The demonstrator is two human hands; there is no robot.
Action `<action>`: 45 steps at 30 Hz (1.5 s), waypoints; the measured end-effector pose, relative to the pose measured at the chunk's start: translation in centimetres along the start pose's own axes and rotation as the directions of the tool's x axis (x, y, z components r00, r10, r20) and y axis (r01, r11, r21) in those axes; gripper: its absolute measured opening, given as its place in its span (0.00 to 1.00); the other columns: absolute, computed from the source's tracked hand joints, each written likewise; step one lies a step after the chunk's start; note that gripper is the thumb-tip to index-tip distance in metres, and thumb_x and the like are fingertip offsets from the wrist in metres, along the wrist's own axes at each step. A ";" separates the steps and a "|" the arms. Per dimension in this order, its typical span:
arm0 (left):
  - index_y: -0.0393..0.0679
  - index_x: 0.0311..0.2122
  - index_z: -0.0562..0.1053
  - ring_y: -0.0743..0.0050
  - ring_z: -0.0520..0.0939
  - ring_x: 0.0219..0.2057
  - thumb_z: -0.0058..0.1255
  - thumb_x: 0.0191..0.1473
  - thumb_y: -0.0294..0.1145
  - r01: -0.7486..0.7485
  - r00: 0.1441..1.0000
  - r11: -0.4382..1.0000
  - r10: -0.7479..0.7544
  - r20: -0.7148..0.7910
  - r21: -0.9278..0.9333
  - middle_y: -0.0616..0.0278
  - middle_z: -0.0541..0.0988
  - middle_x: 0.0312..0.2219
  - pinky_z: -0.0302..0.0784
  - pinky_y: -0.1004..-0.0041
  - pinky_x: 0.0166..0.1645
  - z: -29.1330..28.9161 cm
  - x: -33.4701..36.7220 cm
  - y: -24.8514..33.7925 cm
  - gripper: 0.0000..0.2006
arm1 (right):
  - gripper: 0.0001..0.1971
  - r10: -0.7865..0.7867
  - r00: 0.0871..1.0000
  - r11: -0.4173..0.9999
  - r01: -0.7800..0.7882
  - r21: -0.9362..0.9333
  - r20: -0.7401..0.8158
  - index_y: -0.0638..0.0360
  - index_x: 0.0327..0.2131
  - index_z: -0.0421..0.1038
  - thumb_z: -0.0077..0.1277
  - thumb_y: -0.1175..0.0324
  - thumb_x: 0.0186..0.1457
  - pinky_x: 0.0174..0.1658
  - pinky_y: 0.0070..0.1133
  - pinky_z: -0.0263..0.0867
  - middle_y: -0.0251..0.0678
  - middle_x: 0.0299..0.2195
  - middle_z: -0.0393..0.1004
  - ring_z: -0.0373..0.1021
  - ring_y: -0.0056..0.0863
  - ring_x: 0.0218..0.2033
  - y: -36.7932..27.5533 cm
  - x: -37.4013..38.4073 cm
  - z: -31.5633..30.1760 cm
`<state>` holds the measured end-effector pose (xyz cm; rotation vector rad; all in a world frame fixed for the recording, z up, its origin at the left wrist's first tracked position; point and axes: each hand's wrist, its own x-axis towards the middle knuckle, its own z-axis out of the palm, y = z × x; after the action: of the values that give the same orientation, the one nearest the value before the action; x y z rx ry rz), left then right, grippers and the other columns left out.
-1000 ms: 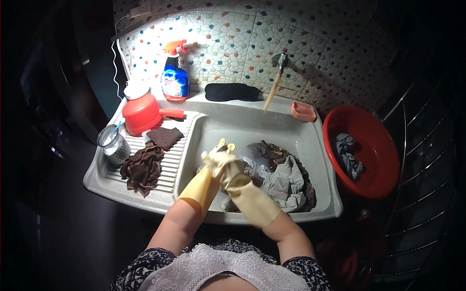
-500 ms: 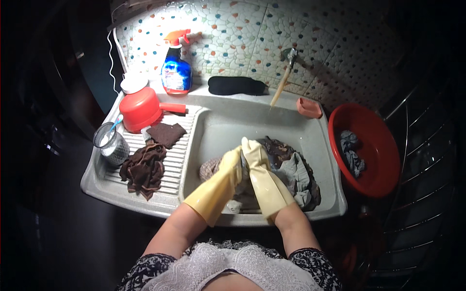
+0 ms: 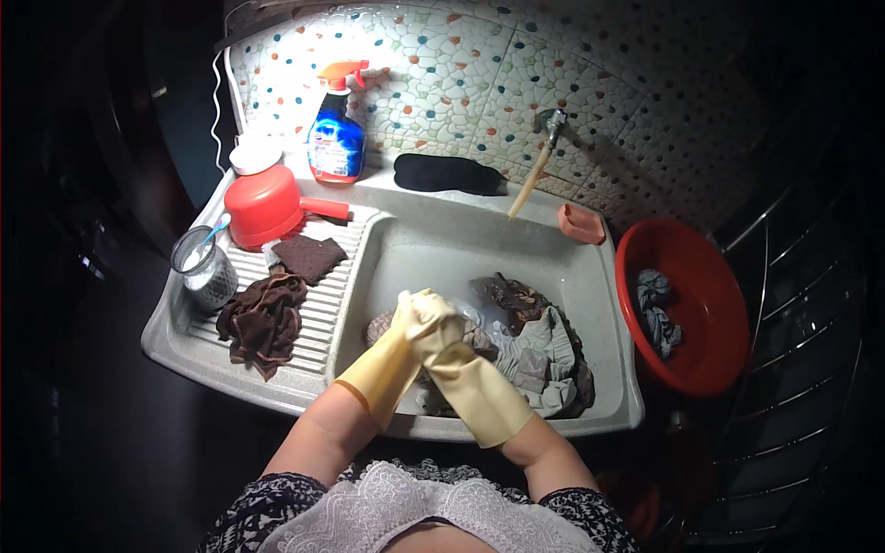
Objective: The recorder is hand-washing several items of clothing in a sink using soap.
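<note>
Both hands wear yellow rubber gloves and come together over the left part of the sink basin (image 3: 415, 230). My left hand (image 3: 402, 321) is closed, partly covered by the right. Pressed against it, my right hand (image 3: 433, 324) is closed too; whatever lies between them is hidden. Wet laundry fills the basin below: a pale grey-green garment (image 3: 556, 343) on the right, a dark brown patterned cloth (image 3: 513, 300) behind it, and a pinkish-beige knobbly cloth (image 3: 379, 328) beside my left hand. A small brownish-grey block (image 3: 532, 370) rests on the pale garment.
On the ribbed drainboard (image 3: 311, 348) are a crumpled brown cloth (image 3: 262, 323), a brown scrubbing pad (image 3: 310, 258), a red dipper (image 3: 262, 207) and a glass jar (image 3: 208, 276). A spray bottle (image 3: 336, 143), black insole-shaped pad (image 3: 447, 174), faucet (image 3: 551, 124) and pink soap dish (image 3: 581, 224) stand behind; a red basin (image 3: 705, 313) is right.
My hands have moved left and pressed closer together, the right crossing over the left. The pale garment and the block on it now show more. The view has shifted slightly.
</note>
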<state>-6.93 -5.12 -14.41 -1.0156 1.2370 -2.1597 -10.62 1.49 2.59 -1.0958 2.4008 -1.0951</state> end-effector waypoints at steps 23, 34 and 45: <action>0.37 0.43 0.75 0.75 0.80 0.39 0.52 0.58 0.41 0.632 0.773 -0.301 0.310 -0.553 0.715 0.59 0.80 0.37 0.73 0.75 0.47 2.2 2.6 -14.9 0.17 | 0.26 0.344 0.930 0.788 -0.362 0.497 0.133 0.64 0.31 0.76 0.41 0.48 0.60 0.38 0.27 0.67 0.40 0.28 0.77 0.72 0.31 0.29 16.3 6.8 -4.3; 0.35 0.34 0.76 0.71 0.79 0.30 0.46 0.51 0.18 0.552 0.776 -0.205 0.481 -0.408 0.808 0.59 0.79 0.29 0.75 0.73 0.39 3.7 3.0 -9.3 0.07 | 0.26 0.524 0.840 0.413 -0.393 0.821 0.139 0.64 0.41 0.76 0.40 0.49 0.61 0.39 0.28 0.71 0.42 0.36 0.79 0.75 0.31 0.32 11.0 5.0 -0.7; 0.39 0.34 0.73 0.67 0.72 0.19 0.40 0.61 0.39 0.082 0.908 0.557 0.300 -0.292 0.826 0.63 0.70 0.19 0.68 0.69 0.24 -2.0 1.0 -10.5 0.14 | 0.23 -0.440 0.850 0.896 0.395 -0.203 -0.291 0.57 0.22 0.74 0.42 0.51 0.62 0.19 0.23 0.60 0.31 0.14 0.72 0.65 0.26 0.13 6.8 -1.2 1.4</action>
<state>-9.34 0.49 -5.54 -0.0584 0.2344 -2.4728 -12.61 4.52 -3.43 -1.6637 2.5886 -1.3605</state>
